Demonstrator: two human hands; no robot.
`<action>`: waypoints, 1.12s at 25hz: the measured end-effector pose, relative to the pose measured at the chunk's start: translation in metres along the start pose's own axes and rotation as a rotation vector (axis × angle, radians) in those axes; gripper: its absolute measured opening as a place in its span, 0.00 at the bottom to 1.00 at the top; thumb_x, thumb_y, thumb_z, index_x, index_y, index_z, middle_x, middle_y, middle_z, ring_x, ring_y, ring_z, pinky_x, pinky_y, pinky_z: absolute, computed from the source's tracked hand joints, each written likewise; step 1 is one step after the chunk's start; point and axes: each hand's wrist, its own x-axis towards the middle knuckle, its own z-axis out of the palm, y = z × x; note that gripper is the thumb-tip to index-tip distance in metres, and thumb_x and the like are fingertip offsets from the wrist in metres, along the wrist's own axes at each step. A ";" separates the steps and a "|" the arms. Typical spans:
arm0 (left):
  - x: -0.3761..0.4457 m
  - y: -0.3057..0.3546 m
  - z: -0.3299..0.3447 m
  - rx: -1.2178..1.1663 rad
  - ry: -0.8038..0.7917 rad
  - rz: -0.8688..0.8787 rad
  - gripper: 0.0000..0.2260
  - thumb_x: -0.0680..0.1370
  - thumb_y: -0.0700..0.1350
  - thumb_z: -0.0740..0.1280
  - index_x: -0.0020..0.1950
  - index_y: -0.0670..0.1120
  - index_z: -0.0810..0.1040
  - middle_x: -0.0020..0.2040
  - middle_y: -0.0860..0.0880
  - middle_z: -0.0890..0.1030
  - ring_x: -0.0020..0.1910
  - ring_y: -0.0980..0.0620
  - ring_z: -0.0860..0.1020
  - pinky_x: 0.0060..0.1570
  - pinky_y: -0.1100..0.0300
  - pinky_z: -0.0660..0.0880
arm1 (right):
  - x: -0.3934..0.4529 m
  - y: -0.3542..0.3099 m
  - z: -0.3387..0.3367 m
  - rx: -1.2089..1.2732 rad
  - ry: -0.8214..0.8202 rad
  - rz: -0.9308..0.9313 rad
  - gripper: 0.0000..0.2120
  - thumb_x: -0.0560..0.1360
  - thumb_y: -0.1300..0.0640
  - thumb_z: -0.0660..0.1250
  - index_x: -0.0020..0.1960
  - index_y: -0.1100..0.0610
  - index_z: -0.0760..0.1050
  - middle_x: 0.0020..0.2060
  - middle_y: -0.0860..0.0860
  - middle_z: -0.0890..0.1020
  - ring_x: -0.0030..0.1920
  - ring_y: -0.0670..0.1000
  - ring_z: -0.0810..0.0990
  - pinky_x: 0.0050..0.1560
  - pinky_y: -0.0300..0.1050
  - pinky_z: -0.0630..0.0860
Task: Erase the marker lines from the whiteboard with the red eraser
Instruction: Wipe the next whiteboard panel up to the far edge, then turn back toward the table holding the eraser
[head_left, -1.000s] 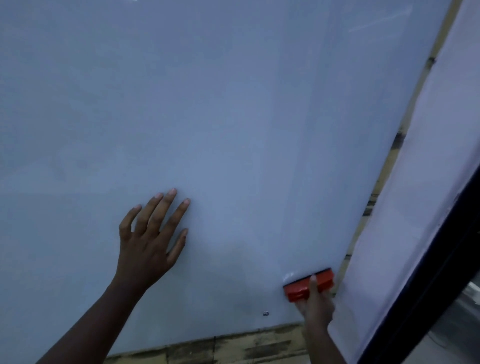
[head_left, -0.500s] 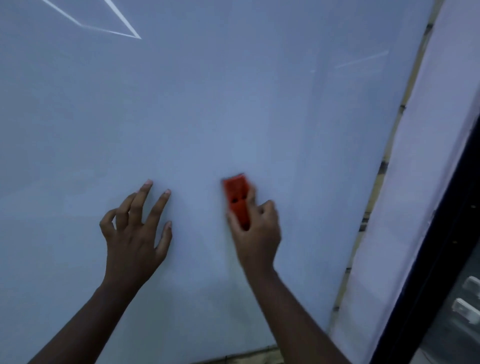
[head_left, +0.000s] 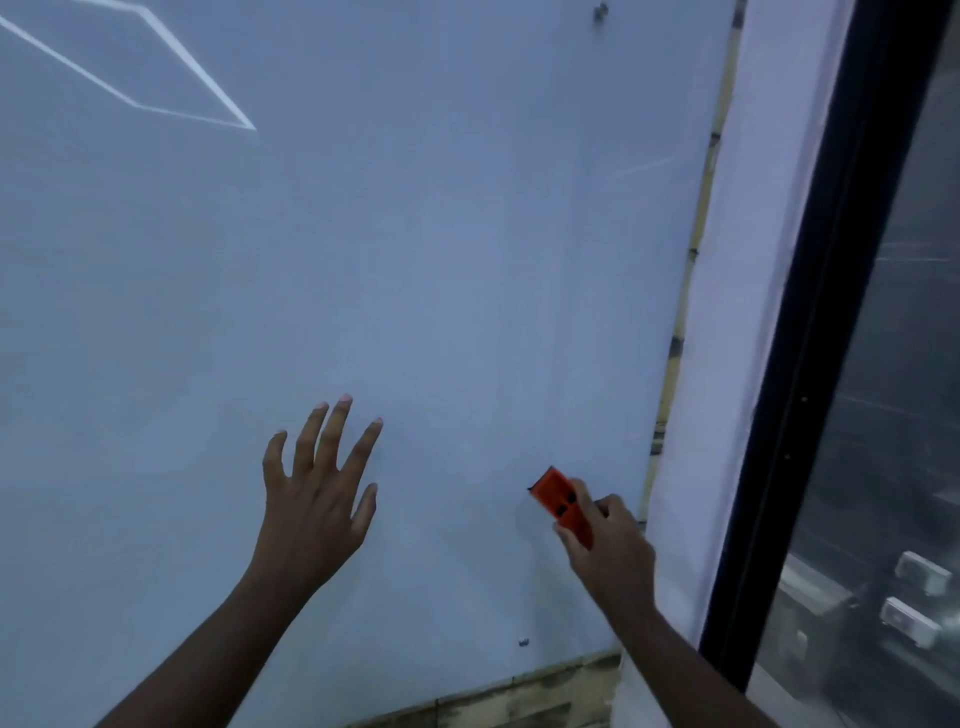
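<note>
The whiteboard (head_left: 415, 234) fills most of the view, pale blue-grey, with no marker lines that I can make out on it. My right hand (head_left: 610, 545) grips the red eraser (head_left: 563, 504) and holds it tilted against the board near the lower right edge. My left hand (head_left: 317, 499) lies flat on the board with its fingers spread, to the left of the eraser.
Bright reflected light lines (head_left: 171, 93) cross the board's upper left. Small screws (head_left: 523, 643) sit near the board's corners. A white wall strip (head_left: 727, 364) and a dark window frame (head_left: 821, 364) stand to the right. Worn wall (head_left: 519, 696) shows below the board.
My right hand swept the eraser from the lower right corner up to the board's middle, then back down to the right. My left hand stayed on the board, fingers now straighter.
</note>
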 end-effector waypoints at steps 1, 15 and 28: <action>0.004 0.003 -0.008 0.010 0.002 0.000 0.30 0.82 0.55 0.57 0.84 0.47 0.68 0.86 0.39 0.57 0.83 0.35 0.63 0.75 0.31 0.59 | 0.012 0.004 -0.017 0.008 0.031 -0.003 0.34 0.72 0.42 0.75 0.75 0.44 0.67 0.48 0.50 0.75 0.43 0.53 0.79 0.34 0.47 0.79; 0.003 0.100 -0.140 0.063 -0.011 -0.064 0.35 0.83 0.63 0.53 0.87 0.48 0.57 0.88 0.42 0.50 0.87 0.39 0.52 0.79 0.29 0.51 | 0.028 0.057 -0.187 0.071 0.306 -0.255 0.34 0.72 0.47 0.78 0.74 0.52 0.73 0.48 0.54 0.76 0.44 0.55 0.77 0.36 0.46 0.76; -0.116 0.039 -0.260 0.248 -0.207 -0.229 0.39 0.82 0.70 0.48 0.88 0.49 0.56 0.88 0.43 0.49 0.87 0.41 0.50 0.79 0.31 0.47 | -0.051 -0.023 -0.198 0.301 0.087 -0.266 0.35 0.74 0.40 0.74 0.78 0.45 0.67 0.48 0.50 0.74 0.46 0.53 0.77 0.37 0.45 0.76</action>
